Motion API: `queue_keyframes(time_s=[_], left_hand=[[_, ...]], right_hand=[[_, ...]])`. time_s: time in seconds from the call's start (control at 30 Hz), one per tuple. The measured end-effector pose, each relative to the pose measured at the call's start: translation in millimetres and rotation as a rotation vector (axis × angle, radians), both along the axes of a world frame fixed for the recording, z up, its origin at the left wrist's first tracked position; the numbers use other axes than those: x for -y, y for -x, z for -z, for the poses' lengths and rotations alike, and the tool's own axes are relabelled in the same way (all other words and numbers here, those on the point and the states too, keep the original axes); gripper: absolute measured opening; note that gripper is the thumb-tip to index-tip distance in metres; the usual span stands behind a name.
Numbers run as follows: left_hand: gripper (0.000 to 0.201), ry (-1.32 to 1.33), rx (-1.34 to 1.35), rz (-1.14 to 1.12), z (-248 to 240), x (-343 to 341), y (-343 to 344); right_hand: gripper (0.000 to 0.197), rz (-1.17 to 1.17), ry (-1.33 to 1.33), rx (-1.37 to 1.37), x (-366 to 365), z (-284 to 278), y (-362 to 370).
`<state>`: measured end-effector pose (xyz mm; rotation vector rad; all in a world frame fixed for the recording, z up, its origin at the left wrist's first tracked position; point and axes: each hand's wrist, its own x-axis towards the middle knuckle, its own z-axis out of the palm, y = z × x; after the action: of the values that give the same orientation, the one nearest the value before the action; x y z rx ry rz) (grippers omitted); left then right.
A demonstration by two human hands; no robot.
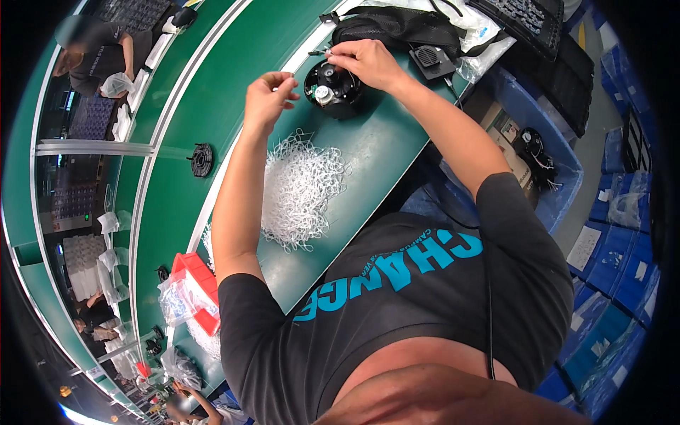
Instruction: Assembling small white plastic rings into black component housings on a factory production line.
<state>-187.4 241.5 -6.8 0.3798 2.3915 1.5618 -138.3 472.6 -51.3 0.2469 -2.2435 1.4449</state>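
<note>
A round black housing (333,88) sits on the green bench, its inside facing up and showing a white round part and a small board. My right hand (367,65) reaches over its far edge, fingers closed in a pinch on thin wires (326,52) that come from the housing. To the left of the housing, my left hand (268,100) is raised with thumb and fingers closed together. A small whitish bit may be in that pinch, but it is too small to name. A large heap of thin white looped strips (301,191) lies nearer, beside my left forearm.
Behind the housing lie a black mesh bag (386,32) and a small black speaker-like box (431,60). A blue bin (559,163) with another black unit stands at right. A red tray (195,283) is at left, and a black round part (202,160) rests beyond the rail.
</note>
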Motion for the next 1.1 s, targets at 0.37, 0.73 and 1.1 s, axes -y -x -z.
queue_keyframes(time_s=[0.37, 0.73, 1.1], left_hand=[[0.015, -0.504, -0.002, 0.064, -6, -32, -2], [0.019, -0.308, 0.033, 0.143, -6, -42, 3], [0.012, -0.085, -0.044, 0.247, -5, -30, 28]], right_hand=[[0.021, 0.063, -0.115, -0.137, 8, -2, -3], [0.021, -0.01, -0.106, -0.128, 9, -4, 4], [0.026, -0.188, 0.137, 0.058, 14, -13, 6]])
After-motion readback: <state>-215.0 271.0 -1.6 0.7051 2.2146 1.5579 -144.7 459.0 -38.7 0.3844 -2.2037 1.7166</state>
